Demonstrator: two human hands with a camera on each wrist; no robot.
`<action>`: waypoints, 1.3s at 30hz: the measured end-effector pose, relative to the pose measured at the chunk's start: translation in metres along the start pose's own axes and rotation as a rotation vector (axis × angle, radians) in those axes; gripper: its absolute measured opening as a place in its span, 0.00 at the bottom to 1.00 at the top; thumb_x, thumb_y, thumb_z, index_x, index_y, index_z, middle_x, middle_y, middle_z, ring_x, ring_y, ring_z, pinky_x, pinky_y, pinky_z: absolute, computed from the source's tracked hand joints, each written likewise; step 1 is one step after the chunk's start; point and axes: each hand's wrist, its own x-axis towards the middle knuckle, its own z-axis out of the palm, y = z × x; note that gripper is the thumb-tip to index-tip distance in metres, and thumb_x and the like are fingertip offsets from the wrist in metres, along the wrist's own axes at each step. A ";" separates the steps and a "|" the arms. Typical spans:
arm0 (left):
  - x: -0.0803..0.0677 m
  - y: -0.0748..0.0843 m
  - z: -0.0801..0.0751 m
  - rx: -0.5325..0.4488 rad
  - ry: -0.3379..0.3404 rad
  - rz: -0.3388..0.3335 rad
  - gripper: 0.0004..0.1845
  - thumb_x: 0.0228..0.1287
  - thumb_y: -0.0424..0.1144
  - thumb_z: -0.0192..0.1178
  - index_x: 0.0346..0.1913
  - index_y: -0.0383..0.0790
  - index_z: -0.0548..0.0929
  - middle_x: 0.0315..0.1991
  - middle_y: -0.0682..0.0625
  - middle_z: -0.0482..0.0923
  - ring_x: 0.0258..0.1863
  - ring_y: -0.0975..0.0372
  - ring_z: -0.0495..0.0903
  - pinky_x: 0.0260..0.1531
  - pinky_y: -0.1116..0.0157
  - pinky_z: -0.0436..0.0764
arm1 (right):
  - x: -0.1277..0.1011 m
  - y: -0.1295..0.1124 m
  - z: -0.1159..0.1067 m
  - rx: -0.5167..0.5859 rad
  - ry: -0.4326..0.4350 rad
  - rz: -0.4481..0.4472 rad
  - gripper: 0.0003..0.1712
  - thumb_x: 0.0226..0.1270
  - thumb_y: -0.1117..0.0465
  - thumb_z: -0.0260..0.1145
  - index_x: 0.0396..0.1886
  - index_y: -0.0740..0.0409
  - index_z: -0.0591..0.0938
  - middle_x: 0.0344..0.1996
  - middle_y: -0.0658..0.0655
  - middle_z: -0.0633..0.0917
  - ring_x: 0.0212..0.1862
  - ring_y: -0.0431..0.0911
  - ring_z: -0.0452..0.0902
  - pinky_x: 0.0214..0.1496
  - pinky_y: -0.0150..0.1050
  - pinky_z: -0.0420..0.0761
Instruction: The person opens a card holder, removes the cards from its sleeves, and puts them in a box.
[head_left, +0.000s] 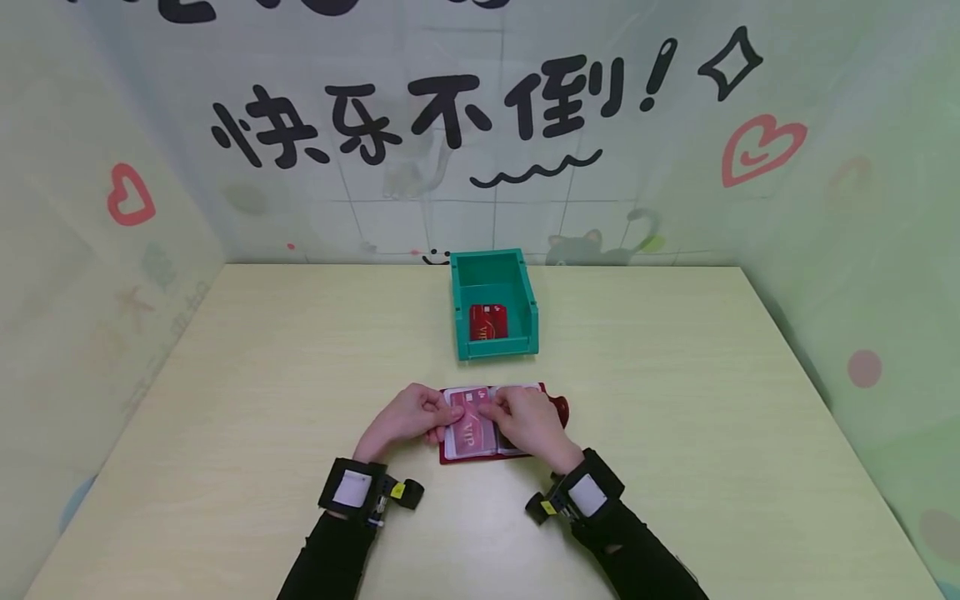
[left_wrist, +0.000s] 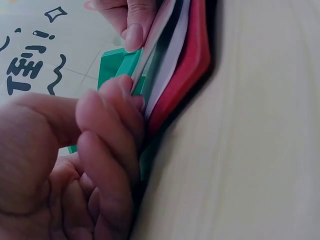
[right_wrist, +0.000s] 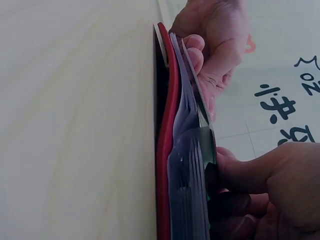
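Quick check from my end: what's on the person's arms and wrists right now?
Both arms wear long black sleeves. Each wrist carries a black strap holding a white-faced camera block with small yellow markings. The left hand and right hand are bare: no gloves or rings visible.

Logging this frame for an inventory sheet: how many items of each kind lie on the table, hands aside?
Green bins: 1
Red card holders, open, both hands on it: 1
Red VIP cards: 2, one in the bin, one in the holder's top sleeve; any cards under it are hidden
Total: 4
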 end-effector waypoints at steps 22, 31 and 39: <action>0.001 -0.002 0.003 0.032 0.000 0.028 0.15 0.72 0.40 0.61 0.27 0.36 0.79 0.14 0.56 0.74 0.14 0.66 0.71 0.20 0.73 0.69 | 0.009 0.006 -0.008 0.133 -0.129 0.059 0.15 0.72 0.54 0.65 0.26 0.57 0.83 0.15 0.49 0.71 0.23 0.41 0.66 0.27 0.30 0.61; 0.000 0.001 0.005 0.045 0.033 -0.005 0.16 0.71 0.43 0.62 0.27 0.38 0.78 0.15 0.55 0.72 0.16 0.64 0.70 0.21 0.71 0.67 | 0.010 0.011 -0.012 0.271 -0.244 0.118 0.15 0.75 0.56 0.62 0.27 0.58 0.79 0.13 0.50 0.73 0.18 0.41 0.65 0.22 0.31 0.60; 0.001 0.001 0.005 0.058 0.037 -0.011 0.15 0.71 0.43 0.62 0.27 0.38 0.78 0.15 0.54 0.72 0.16 0.64 0.69 0.22 0.71 0.68 | 0.010 0.014 -0.016 0.324 -0.261 0.169 0.13 0.76 0.58 0.60 0.29 0.59 0.78 0.14 0.51 0.73 0.18 0.42 0.64 0.21 0.32 0.61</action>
